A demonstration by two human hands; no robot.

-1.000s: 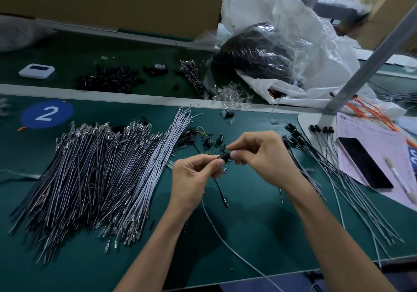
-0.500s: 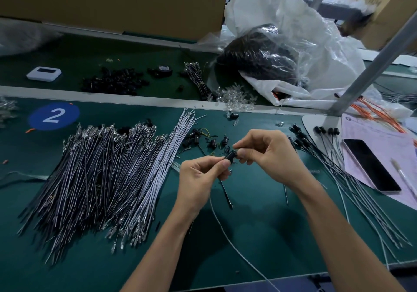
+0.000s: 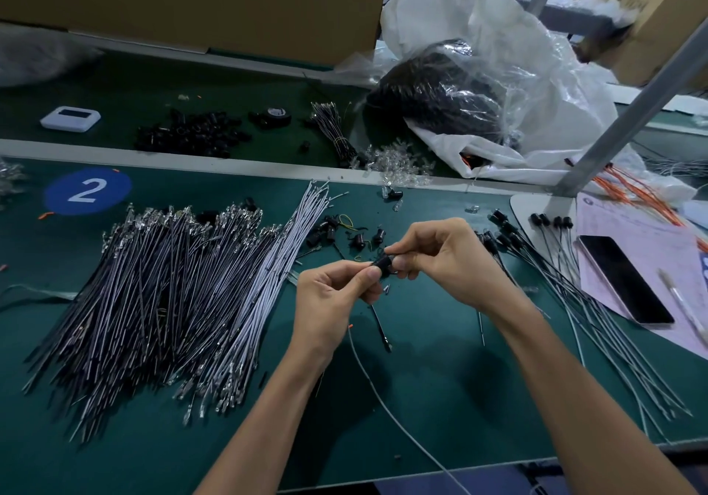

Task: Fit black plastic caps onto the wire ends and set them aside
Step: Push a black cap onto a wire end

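Note:
Both hands meet above the middle of the green table (image 3: 440, 399). My right hand (image 3: 444, 261) pinches a small black plastic cap (image 3: 384, 263) between thumb and forefinger. My left hand (image 3: 333, 295) pinches the end of a grey wire (image 3: 387, 406) right at the cap; the wire trails down toward the front edge. A large pile of uncapped wires (image 3: 161, 295) lies to the left. Finished wires with caps (image 3: 574, 303) fan out to the right. A few loose black caps (image 3: 344, 232) lie just beyond my hands.
A phone (image 3: 622, 278) and a pen (image 3: 685, 309) rest on pink paper at the right. A metal post (image 3: 613, 119) rises from a white base. On the far belt are a heap of black caps (image 3: 191, 136), a white device (image 3: 70, 118) and plastic bags (image 3: 479, 92).
The hands stay together on the cap and wire end, with only small shifts of the fingers. The camera view has drifted slightly.

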